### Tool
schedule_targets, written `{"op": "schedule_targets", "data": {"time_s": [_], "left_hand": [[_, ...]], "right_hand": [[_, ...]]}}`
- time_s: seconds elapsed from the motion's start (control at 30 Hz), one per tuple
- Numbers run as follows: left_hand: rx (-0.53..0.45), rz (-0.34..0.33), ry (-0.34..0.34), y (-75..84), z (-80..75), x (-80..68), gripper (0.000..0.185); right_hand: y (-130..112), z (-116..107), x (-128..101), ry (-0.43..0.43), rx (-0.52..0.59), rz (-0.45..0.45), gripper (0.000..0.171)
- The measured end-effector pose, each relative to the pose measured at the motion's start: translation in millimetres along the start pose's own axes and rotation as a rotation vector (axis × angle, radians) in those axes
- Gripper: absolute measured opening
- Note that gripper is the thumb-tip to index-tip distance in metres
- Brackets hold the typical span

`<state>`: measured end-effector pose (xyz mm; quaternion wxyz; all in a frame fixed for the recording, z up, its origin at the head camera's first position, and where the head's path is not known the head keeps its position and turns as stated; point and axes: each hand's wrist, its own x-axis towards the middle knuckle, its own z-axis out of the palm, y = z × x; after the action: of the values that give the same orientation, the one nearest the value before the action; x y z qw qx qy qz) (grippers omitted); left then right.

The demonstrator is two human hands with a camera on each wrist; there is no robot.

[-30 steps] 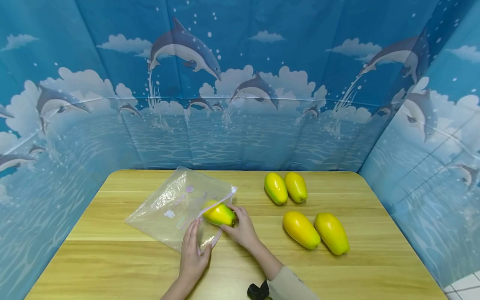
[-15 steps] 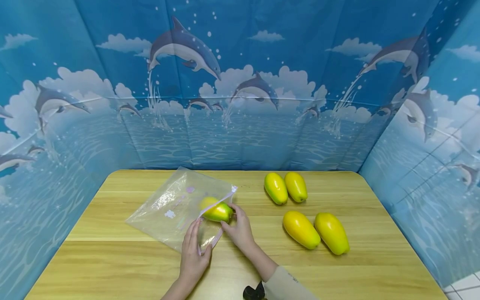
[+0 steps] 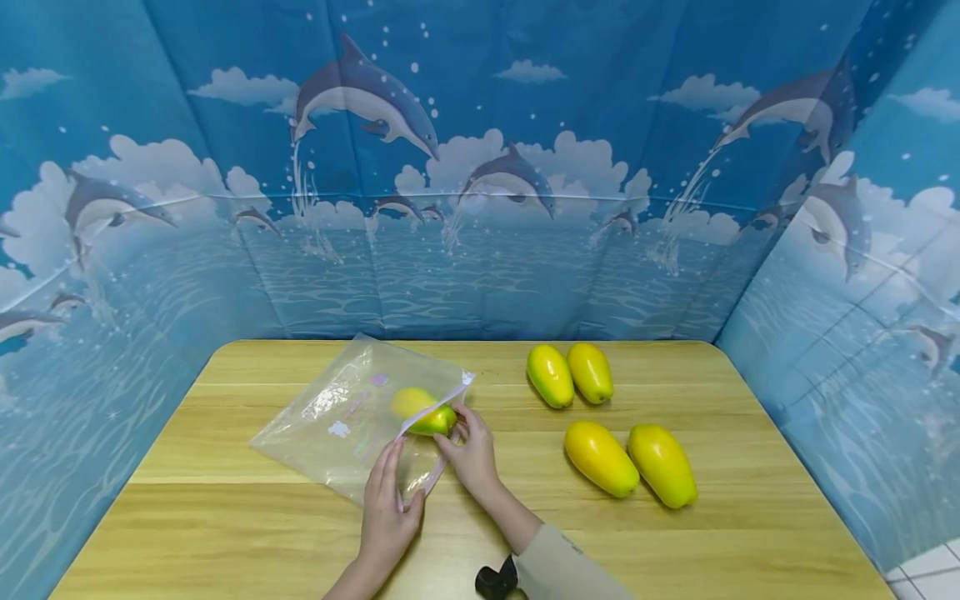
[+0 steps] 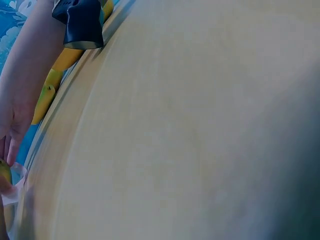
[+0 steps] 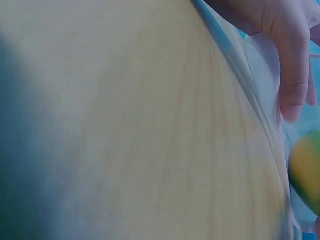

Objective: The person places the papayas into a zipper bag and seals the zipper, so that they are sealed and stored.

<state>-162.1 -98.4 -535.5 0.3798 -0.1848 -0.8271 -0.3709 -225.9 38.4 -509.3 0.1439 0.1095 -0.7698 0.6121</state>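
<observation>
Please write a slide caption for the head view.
Right hand holds a mango partly inside a clear plastic bag; left hand touches its opening; four other mangoes lie nearby.

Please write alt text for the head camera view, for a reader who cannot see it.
A person's right hand holds the end of a yellow-green fruit partly inside a clear plastic bag; the left hand touches the bag's open edge. Four similar fruits lie to the right on a wooden table, before a dolphin-print backdrop.
</observation>
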Motion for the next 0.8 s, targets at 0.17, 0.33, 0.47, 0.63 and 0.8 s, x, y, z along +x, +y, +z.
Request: {"op": "schedule_targets", "data": {"time_s": [0.17,0.33,0.47,0.63,0.8], "left_hand": [[0.030,-0.010,-0.012,1.4,-0.6,-0.5,0.097],[0.031,-0.035,-0.043,4.1,-2.7,-0.8,0.091],[0.021,-0.018,-0.031,2.9,-1.7,-1.3,0.089],[-0.010,-0.001,-0.009,1.4,-0.4,-1.9,0.087],[-0.020,-0.002,-0.004,-0.1,0.4,-2.2,0.086]], "right_hand": [[-13.9,3.0,-0.1,0.032,0.086,0.022,0.049],[-30.9,3.6,-0.2,0.053,0.135,0.071,0.048],[-31.7,5.8,1.7,0.062,0.150,0.101,0.048],[-32.2,8.1,2.8,0.067,0.168,0.123,0.048],[-32.8,8.6,2.7,0.067,0.183,0.136,0.048]]}}
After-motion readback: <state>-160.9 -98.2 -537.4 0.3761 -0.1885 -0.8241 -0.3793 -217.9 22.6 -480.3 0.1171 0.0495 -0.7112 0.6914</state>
